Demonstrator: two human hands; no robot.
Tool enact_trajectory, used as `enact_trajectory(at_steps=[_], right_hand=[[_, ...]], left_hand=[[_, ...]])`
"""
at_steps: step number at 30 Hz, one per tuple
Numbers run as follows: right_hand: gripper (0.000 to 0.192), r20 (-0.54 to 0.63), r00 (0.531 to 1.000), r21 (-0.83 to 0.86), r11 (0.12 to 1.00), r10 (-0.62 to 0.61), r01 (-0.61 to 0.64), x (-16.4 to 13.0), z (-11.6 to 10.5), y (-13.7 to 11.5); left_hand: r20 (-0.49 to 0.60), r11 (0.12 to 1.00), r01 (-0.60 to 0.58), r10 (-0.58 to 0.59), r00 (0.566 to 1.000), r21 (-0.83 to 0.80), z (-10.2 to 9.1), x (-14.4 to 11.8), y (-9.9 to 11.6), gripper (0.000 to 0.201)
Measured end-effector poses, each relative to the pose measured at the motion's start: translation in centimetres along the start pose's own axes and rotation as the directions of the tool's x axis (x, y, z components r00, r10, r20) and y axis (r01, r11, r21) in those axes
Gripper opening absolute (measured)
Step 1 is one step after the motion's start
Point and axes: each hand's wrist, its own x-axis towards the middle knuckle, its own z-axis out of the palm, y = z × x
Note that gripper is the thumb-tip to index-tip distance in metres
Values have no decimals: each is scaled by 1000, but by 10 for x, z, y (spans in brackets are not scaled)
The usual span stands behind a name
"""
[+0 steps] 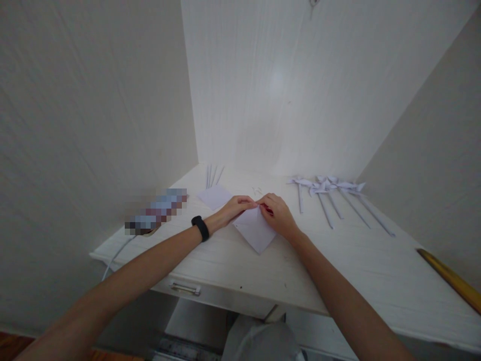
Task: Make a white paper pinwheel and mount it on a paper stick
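Note:
A white square of paper lies on the table with one corner toward me; fold lines and a tiny dark hole or dot show on it. My left hand, with a black band on the wrist, pinches its far corner between closed fingers. My right hand is closed on the same corner from the right, fingertips meeting the left ones. What exactly sits between the fingertips is too small to see. Beyond my left hand are more white paper squares. A few tiny paper slips lie just past my fingers.
Several white paper pinwheels on rolled paper sticks lie at the back right. Several thin paper sticks are at the back left. A blurred-out object with a cable rests on the left. A golden strip lies along the right edge. Walls enclose the table.

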Motion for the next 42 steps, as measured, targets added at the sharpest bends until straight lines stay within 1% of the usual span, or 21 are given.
enact_trajectory(at_steps=[4,9,14,16,20,22,25,29,31,35,42], right_hand=[[18,-19,1000,22,1000,0,0,0,0,-1],[19,-22,1000,42,999,5,-4,0,1,0],[17,-30,999,37,999,16,-15,0,1,0],[18,-25,1000,33,999,11,-10,0,1,-1],[21,-16,1000,5,1000,-3,3,0,1,-1],[22,-14,1000,-4,1000,-14,14,0,0,-2],[25,-4,999,-17,999,-39,39,0,-2,-3],[29,28,998,-57,996,-60,62,1,-6,-3],[29,37,997,-73,995,-65,68,1,-6,-3],[28,54,996,-104,992,-67,72,0,-5,-2],[25,28,998,-84,995,-59,61,0,-3,-1]], left_hand=[[-24,999,-33,33,999,31,0,0,0,23],[-33,1000,-7,8,999,27,0,2,-1,22],[-34,999,-23,24,999,32,0,2,-1,22],[-34,1000,0,0,999,-1,0,2,1,23],[-47,995,84,-87,995,-58,-1,0,4,26],[-61,992,101,-106,993,-74,-2,0,4,28],[-63,992,90,-96,993,-86,-3,1,3,29],[-27,990,84,-87,996,-109,-2,-1,6,27],[-36,989,90,-95,995,-119,-1,-2,9,28],[-72,992,94,-100,992,-83,-1,-2,9,31],[-82,998,62,-64,995,-28,-2,1,1,28]])
